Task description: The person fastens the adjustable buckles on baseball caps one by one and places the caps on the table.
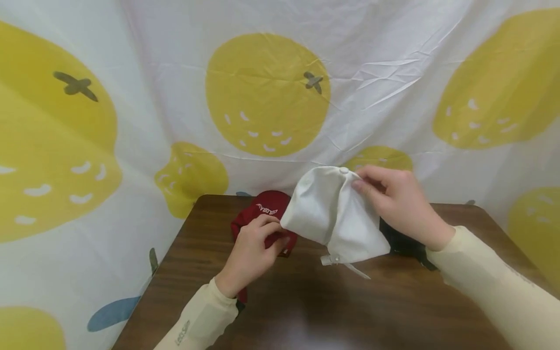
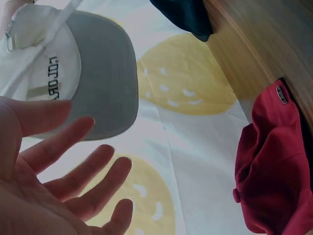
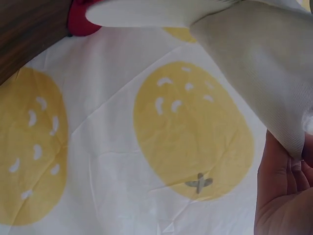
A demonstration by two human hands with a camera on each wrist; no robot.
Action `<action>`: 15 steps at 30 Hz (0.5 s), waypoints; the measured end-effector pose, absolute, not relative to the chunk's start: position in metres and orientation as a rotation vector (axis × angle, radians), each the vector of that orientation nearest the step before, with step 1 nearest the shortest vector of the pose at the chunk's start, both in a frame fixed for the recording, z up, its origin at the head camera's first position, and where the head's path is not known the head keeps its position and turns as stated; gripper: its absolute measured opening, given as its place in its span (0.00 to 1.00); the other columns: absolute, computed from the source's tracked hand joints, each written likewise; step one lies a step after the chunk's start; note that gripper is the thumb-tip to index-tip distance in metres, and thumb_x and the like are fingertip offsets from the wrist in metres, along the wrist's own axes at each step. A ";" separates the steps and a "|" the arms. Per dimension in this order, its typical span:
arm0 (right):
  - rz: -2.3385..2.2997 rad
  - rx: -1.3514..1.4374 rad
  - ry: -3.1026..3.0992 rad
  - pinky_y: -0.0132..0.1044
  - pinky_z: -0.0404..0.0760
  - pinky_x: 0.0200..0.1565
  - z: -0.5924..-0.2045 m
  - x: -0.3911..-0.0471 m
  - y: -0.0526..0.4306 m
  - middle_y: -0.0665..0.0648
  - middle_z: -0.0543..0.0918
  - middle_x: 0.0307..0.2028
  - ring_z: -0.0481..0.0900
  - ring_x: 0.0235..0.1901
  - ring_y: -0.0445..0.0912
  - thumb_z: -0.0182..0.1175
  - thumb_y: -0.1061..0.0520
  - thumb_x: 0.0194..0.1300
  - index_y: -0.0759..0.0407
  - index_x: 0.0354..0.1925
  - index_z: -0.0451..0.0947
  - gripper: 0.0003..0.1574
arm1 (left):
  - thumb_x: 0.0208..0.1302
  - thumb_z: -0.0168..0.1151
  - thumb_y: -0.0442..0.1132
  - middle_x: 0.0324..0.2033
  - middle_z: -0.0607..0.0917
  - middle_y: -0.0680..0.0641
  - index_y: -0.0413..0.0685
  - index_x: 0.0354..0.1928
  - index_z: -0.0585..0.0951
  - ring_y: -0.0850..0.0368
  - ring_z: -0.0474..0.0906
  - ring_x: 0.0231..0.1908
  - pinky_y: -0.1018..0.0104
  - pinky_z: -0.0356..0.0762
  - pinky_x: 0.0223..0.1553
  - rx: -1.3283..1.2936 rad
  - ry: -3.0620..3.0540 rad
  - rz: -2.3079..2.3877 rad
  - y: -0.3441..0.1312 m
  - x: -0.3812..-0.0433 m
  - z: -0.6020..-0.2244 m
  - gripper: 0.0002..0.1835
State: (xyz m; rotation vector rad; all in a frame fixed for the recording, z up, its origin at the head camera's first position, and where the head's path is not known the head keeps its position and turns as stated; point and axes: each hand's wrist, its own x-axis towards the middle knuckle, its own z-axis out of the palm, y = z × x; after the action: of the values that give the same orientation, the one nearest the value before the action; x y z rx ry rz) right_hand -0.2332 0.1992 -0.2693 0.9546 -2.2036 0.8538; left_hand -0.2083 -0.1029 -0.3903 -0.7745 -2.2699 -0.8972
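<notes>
A white baseball cap (image 1: 315,209) hangs above the table, its strap dangling below. My right hand (image 1: 395,204) pinches its crown beside the top button; the right wrist view shows the fabric (image 3: 254,58) bunched at the fingers. In the left wrist view the cap's brim (image 2: 105,78) looks grey, with dark lettering on the front panel. My left hand (image 1: 251,250) is at the cap's left edge, fingers spread and holding nothing in the left wrist view. Behind that hand lies a red cap (image 1: 269,200) with white lettering.
On the brown wooden table (image 1: 188,282), a dark cap (image 1: 404,243) lies behind my right hand, partly hidden by it and the white cap. A white cloth (image 1: 175,73) printed with yellow lemons hangs behind the table and along its sides.
</notes>
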 end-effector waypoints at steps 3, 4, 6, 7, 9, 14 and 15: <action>0.869 0.964 -2.208 0.27 0.70 0.25 -0.271 -0.230 0.196 0.43 0.80 0.27 0.72 0.23 0.38 0.68 0.60 0.66 0.49 0.36 0.85 0.05 | 0.59 0.74 0.36 0.42 0.83 0.52 0.47 0.41 0.88 0.56 0.79 0.43 0.58 0.80 0.46 -0.706 -2.295 -0.896 -0.106 -0.209 -0.388 0.08; 0.878 0.969 -2.211 0.27 0.70 0.25 -0.272 -0.229 0.195 0.43 0.80 0.27 0.72 0.23 0.38 0.68 0.60 0.66 0.50 0.37 0.85 0.04 | 0.59 0.74 0.36 0.42 0.83 0.52 0.47 0.41 0.88 0.56 0.79 0.43 0.58 0.80 0.46 -0.679 -2.300 -0.893 -0.106 -0.209 -0.387 0.08; 0.895 0.972 -2.222 0.28 0.70 0.25 -0.273 -0.227 0.194 0.43 0.80 0.27 0.72 0.23 0.38 0.68 0.60 0.66 0.49 0.37 0.85 0.05 | 0.60 0.73 0.36 0.42 0.83 0.52 0.48 0.40 0.88 0.55 0.79 0.44 0.54 0.79 0.48 -0.623 -2.306 -0.887 -0.108 -0.210 -0.385 0.07; 0.904 0.972 -2.231 0.28 0.70 0.25 -0.274 -0.227 0.193 0.43 0.80 0.26 0.72 0.23 0.38 0.68 0.60 0.66 0.49 0.37 0.85 0.05 | 0.60 0.73 0.36 0.42 0.83 0.52 0.48 0.40 0.88 0.54 0.79 0.44 0.52 0.78 0.49 -0.598 -2.304 -0.889 -0.108 -0.210 -0.384 0.07; 0.925 0.971 -2.258 0.28 0.70 0.25 -0.277 -0.226 0.192 0.43 0.80 0.26 0.72 0.22 0.39 0.67 0.60 0.67 0.49 0.37 0.85 0.05 | 0.61 0.72 0.37 0.42 0.84 0.52 0.49 0.40 0.88 0.53 0.79 0.45 0.48 0.76 0.50 -0.552 -2.302 -0.902 -0.109 -0.209 -0.381 0.06; 0.961 0.958 -2.356 0.30 0.71 0.25 -0.287 -0.227 0.189 0.43 0.79 0.25 0.72 0.22 0.40 0.65 0.57 0.70 0.44 0.36 0.84 0.06 | 0.62 0.68 0.34 0.45 0.84 0.50 0.51 0.42 0.88 0.51 0.78 0.48 0.41 0.71 0.52 -0.468 -2.300 -0.947 -0.111 -0.207 -0.378 0.08; 0.965 0.953 -2.377 0.31 0.71 0.26 -0.290 -0.227 0.189 0.43 0.78 0.24 0.73 0.22 0.40 0.65 0.57 0.70 0.43 0.36 0.84 0.07 | 0.62 0.67 0.33 0.46 0.84 0.50 0.51 0.43 0.88 0.50 0.78 0.48 0.41 0.71 0.52 -0.454 -2.297 -0.952 -0.112 -0.207 -0.378 0.09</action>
State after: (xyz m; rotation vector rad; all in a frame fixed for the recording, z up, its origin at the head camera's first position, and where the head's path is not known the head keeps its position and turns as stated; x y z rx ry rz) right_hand -0.2268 0.1887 -0.2895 0.9529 -2.3767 0.9650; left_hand -0.2071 -0.1117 -0.3782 -0.4543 -2.2969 -0.9524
